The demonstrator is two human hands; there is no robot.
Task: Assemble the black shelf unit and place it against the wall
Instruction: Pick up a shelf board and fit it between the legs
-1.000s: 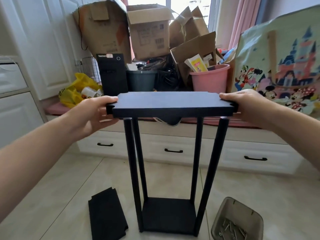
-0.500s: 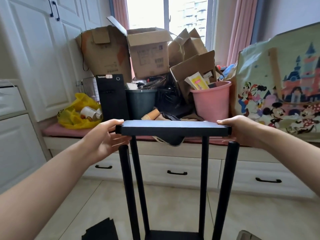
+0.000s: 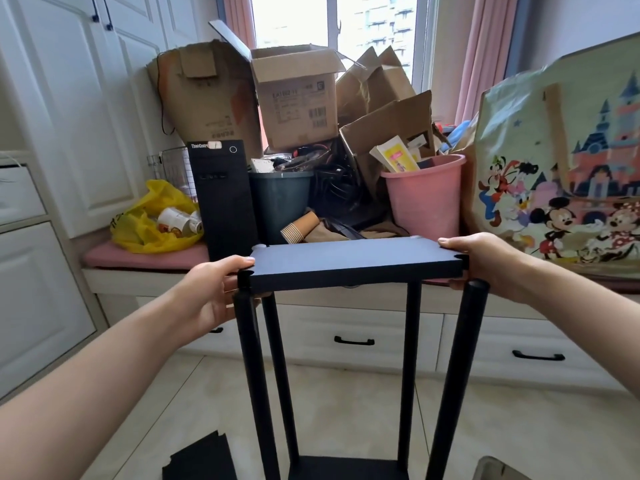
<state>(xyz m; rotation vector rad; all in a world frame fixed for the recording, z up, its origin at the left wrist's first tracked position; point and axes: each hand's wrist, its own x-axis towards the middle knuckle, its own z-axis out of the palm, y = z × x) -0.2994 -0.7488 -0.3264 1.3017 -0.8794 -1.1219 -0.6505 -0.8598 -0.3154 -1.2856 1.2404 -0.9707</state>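
**Q:** Hands and board, quick?
**A:** My left hand grips the left end of the flat black rectangular shelf board, thumb on top, fingers curled under. My right hand grips the right end the same way. The board is level at the top of four upright black round poles, which rise from a black base board on the pale tiled floor. I can't tell if the corner notches are seated.

**Q:** What's in the way?
**A:** Straight behind is a white window bench with black-handled drawers. It's piled with a black computer tower, dark grey bin, pink plastic bucket, brown cardboard boxes and yellow plastic bag. A cartoon-print tote bag leans at right.

**Q:** Free room?
**A:** White cabinet doors close off the left. A loose flat black panel lies near-left of the base, and a grey plastic tray near-right is cut by the frame edge. Bare tile lies between poles and drawers.
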